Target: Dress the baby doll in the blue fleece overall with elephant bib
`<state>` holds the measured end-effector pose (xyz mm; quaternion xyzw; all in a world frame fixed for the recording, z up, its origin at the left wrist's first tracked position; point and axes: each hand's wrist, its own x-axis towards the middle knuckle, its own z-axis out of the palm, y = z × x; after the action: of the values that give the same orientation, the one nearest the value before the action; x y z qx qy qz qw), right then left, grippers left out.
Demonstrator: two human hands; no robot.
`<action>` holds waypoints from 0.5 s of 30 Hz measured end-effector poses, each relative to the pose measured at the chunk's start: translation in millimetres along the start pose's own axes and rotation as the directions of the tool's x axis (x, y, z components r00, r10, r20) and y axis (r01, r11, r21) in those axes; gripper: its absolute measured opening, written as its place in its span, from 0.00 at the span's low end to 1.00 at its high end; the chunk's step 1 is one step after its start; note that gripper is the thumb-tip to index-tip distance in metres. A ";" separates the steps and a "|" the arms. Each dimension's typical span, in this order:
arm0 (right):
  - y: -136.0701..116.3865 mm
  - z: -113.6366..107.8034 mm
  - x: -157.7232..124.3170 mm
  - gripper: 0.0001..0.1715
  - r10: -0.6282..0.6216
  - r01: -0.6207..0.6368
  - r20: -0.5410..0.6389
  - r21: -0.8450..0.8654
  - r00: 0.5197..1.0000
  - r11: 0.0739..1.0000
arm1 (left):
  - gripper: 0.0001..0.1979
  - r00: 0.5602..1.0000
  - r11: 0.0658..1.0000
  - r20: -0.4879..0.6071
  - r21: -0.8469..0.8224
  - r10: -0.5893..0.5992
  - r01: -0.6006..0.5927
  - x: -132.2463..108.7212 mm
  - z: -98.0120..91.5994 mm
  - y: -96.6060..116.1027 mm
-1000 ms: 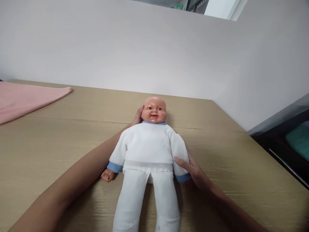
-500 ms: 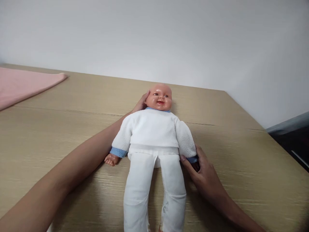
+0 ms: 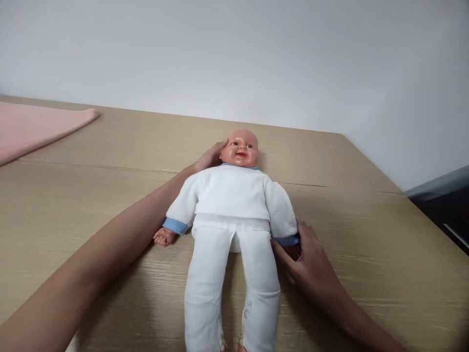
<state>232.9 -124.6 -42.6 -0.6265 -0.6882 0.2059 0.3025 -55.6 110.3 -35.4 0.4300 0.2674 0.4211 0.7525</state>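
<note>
A baby doll (image 3: 230,193) lies on its back on the table, head toward the wall. It wears a white fleece top with blue cuffs and white trousers, and its feet are cut off by the lower edge of view. My left hand (image 3: 211,155) cups the side of the doll's head, the fingers partly hidden behind it; that forearm runs beside the doll's sleeve. Around the cuff of the doll's other arm, my right hand (image 3: 308,252) is closed, with the thumb by the doll's hip and the fingers along the outer side of the sleeve.
A pink cloth (image 3: 40,127) lies flat at the far left of the wooden table (image 3: 366,230). Behind the table rises a pale wall (image 3: 234,58). Past the table's right edge is a dark object (image 3: 447,205), not clearly made out.
The doll has shifted very slightly to the left in view, its head and near-left arm included. Both hands keep their places on it.
</note>
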 end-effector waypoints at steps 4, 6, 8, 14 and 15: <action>1.8 -0.7 0.2 0.32 -0.034 0.034 -0.012 -0.020 0.999 0.999 | 0.30 1.000 1.000 -0.021 0.003 0.023 -0.023 0.9 -0.5 -3.7; 1.7 -1.6 0.6 0.31 -0.042 0.042 -0.006 -0.026 0.999 0.999 | 0.29 0.999 1.000 -0.027 0.008 0.030 -0.029 1.4 -1.0 -5.1; 1.1 -2.6 0.9 0.31 -0.050 0.050 0.000 -0.023 0.999 0.998 | 0.29 0.999 0.999 -0.025 0.017 0.033 -0.033 1.4 -0.5 -5.7; -0.2 -4.4 1.3 0.31 -0.044 0.045 0.011 -0.021 0.999 0.999 | 0.27 0.998 0.998 0.026 0.024 0.063 -0.064 1.2 2.3 -5.6; 0.0 -4.2 1.2 0.31 -0.044 0.044 0.011 -0.022 0.999 0.999 | 0.27 0.997 0.997 0.036 0.027 0.066 -0.067 1.3 2.1 -5.6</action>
<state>235.7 -123.8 -39.3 -0.6135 -0.7057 0.1948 0.2962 -51.1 109.0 -39.3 0.4567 0.2453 0.4345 0.7366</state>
